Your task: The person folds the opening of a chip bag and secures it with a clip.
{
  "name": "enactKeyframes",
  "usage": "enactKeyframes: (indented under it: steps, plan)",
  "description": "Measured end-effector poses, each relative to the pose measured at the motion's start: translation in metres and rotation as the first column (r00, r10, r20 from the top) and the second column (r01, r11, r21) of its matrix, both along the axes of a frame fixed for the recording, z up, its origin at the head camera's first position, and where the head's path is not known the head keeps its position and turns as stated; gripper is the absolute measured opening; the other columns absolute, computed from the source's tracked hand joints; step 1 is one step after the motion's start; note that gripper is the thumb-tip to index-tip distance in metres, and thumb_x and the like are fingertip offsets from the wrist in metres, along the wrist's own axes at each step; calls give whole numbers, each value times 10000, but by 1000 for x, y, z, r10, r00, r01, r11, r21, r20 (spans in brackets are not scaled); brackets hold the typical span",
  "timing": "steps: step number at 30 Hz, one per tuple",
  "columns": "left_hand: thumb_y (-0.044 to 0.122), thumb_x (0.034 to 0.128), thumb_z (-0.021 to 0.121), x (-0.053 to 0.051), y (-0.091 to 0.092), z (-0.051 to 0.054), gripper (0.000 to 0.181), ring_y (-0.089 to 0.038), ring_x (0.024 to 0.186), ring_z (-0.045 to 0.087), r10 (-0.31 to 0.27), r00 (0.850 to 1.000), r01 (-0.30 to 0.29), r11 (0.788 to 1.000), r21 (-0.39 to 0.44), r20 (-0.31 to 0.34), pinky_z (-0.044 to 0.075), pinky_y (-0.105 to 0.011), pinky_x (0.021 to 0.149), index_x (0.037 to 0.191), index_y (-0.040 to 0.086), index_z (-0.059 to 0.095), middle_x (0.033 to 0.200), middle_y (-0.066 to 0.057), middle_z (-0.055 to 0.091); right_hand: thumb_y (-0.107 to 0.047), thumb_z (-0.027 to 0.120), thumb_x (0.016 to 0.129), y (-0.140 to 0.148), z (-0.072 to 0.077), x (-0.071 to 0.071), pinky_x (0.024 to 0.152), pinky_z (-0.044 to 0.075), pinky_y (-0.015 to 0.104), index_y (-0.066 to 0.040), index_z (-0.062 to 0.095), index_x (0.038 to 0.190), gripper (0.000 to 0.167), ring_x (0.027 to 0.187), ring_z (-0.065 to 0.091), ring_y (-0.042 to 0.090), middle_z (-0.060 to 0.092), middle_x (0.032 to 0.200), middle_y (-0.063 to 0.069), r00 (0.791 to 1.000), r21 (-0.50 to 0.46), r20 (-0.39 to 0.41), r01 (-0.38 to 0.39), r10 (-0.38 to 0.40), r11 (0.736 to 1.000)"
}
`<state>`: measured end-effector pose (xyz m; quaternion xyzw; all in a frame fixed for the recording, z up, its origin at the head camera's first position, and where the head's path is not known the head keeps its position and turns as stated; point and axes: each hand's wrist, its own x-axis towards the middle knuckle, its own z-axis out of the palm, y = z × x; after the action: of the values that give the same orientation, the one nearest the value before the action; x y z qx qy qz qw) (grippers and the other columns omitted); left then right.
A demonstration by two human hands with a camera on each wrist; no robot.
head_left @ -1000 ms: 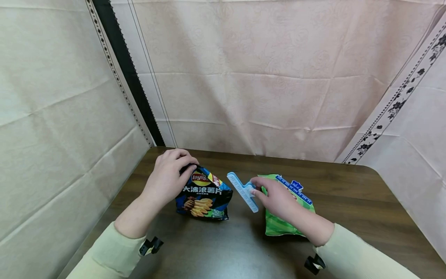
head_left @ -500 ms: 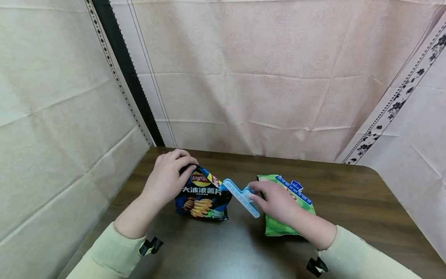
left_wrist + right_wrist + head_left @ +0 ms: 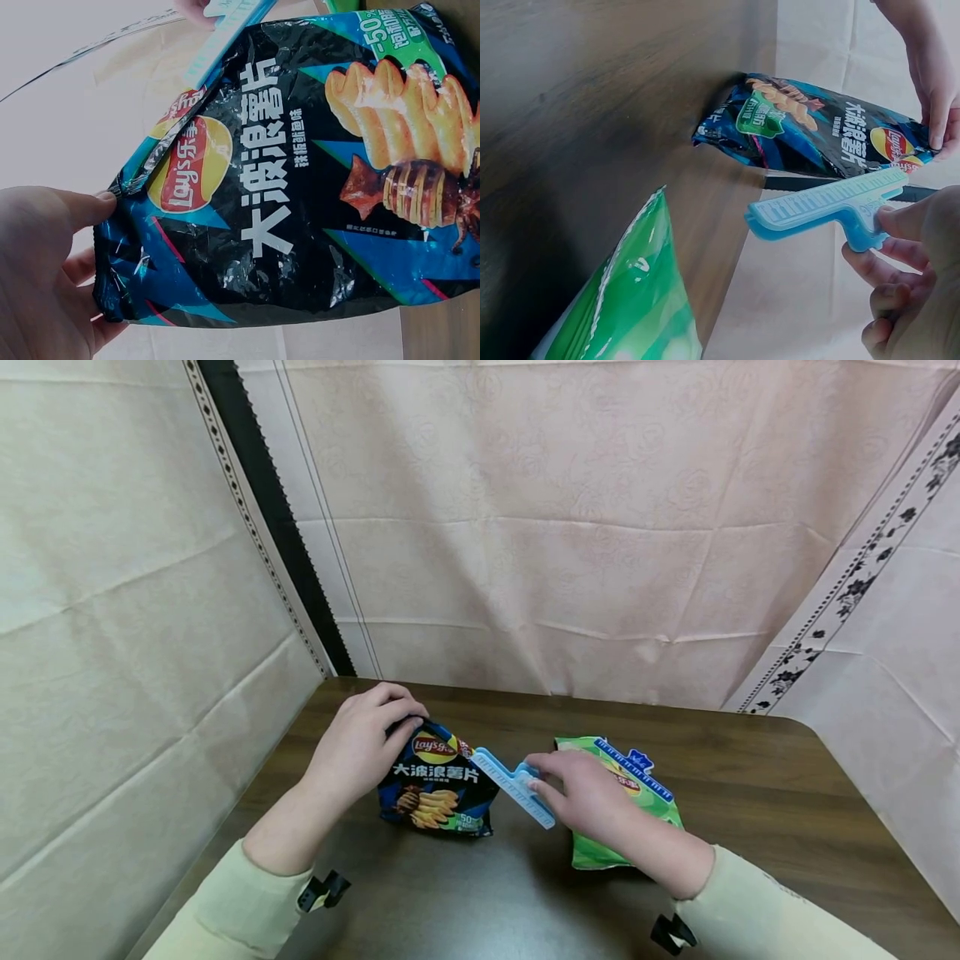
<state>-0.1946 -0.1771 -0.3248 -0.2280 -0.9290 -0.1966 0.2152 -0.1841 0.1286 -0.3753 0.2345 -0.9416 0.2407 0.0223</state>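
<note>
A black and blue bag of potato chips stands on the table, its top folded over. My left hand pinches the bag's upper left corner, thumb in front, as the left wrist view shows. In my right hand is a light blue bag clip, its handle pinched between thumb and fingers. The clip's long bar lies against or just in front of the bag's upper right edge; whether the bag is between its bars I cannot tell. Behind the right hand stands a green chip bag with a dark blue clip across its top.
The brown wooden table has a rounded far right corner. Pale cloth curtains hang behind it and at both sides. A small black device sits at the left cuff, another at the right.
My right hand has moved left with the light blue clip, from a gap beside the black bag to its upper right edge. The left hand stays on the bag's corner.
</note>
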Motion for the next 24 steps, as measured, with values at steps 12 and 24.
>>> enactKeyframes:
  steps: [12,24]
  plan:
    - [222,980,644,1,2,3,124,-233,1072,588,-22,1000,22,1000,-1,15,381,-519,1009,1048,212,747,1145,7,615,-285,705,932,-10,2,-5,927,514,443,-162,655,1310,400,1095,629,203,690,1205,-3,998,-54,-60,-30,27,998]
    - [238,978,647,1,4,5,114,-250,1099,582,0,999,0,1000,17,42,358,-520,1043,1058,216,727,1175,-3,611,-299,683,948,-17,6,-5,938,503,454,-179,651,1312,385,1092,630,192,692,1193,-15,998,-80,-50,-29,25,996]
